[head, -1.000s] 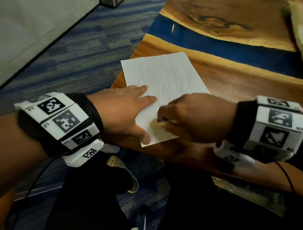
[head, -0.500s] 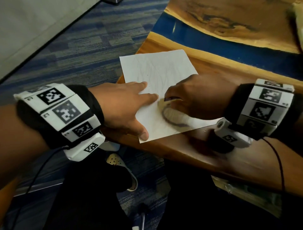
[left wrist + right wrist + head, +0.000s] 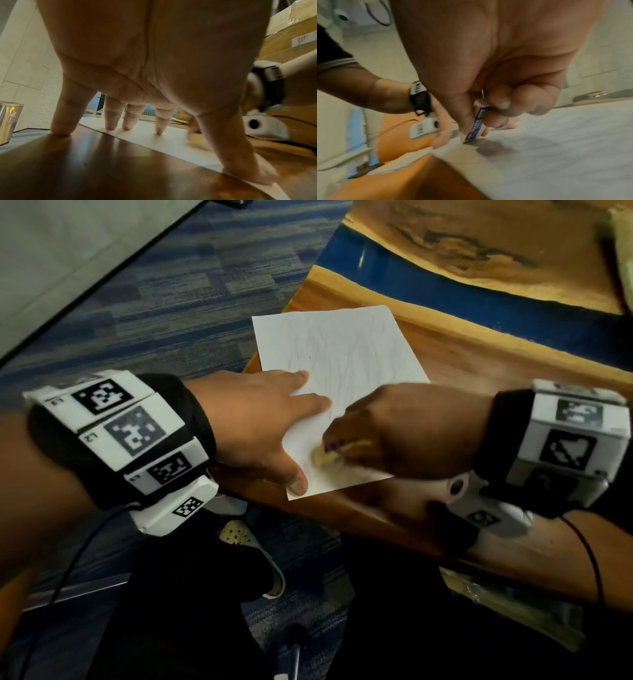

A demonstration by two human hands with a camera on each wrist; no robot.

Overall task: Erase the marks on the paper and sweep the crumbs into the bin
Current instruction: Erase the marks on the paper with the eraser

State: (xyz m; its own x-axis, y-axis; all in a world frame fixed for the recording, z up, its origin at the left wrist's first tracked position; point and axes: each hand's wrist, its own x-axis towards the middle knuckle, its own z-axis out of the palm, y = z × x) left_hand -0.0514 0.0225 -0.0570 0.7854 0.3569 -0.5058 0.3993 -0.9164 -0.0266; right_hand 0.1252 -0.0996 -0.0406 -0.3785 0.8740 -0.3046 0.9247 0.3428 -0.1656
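Observation:
A white sheet of paper (image 3: pixel 342 364) with faint pencil scribbles lies at the near left corner of the wooden table (image 3: pixel 479 361). My left hand (image 3: pixel 267 422) presses it flat with spread straight fingers (image 3: pixel 126 120), thumb at the sheet's near corner. My right hand (image 3: pixel 394 436) pinches a white eraser with a blue sleeve (image 3: pixel 476 125) between thumb and fingers, its tip down on the paper (image 3: pixel 565 142) near the front edge. In the head view the eraser (image 3: pixel 325 455) is a pale blur under the fingers.
A blue resin strip (image 3: pixel 479 285) runs across the table behind the paper. A steel bin (image 3: pixel 8 121) stands on the floor to the left, beyond the table edge. Cardboard boxes (image 3: pixel 291 40) sit at the right. Blue carpet (image 3: pixel 171 302) lies left of the table.
My right hand has rubbed the eraser back and forth: up toward the sheet's middle half a second ago, now back near the front edge. The left hand still presses on the paper.

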